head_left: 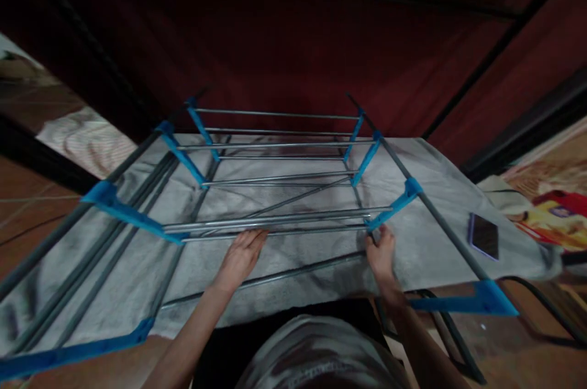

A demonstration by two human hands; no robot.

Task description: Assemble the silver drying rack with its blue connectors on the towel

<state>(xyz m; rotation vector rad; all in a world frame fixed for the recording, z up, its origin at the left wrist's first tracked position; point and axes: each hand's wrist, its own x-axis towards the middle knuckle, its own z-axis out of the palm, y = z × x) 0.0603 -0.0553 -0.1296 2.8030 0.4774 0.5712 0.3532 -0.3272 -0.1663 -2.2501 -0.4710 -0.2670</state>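
Grey patterned shirt point(307, 349) nearest. Left hand point(240, 257), fingers together, touches grey metal rod point(316, 231) running crosswise; right hand point(382, 252), grip unclear, nearer blue plastic bracket point(394, 208) just beyond its fingertips.

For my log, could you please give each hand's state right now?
Left hand: at a metal rod; grip unclear.
Right hand: at a blue plastic bracket; grip unclear.

Facing, in dim light, a dark red panelled wall point(293, 52) with black strips, over a grey cloth-covered tabletop point(444, 187); showing reddish-brown tiled floor point(27, 211) at left.
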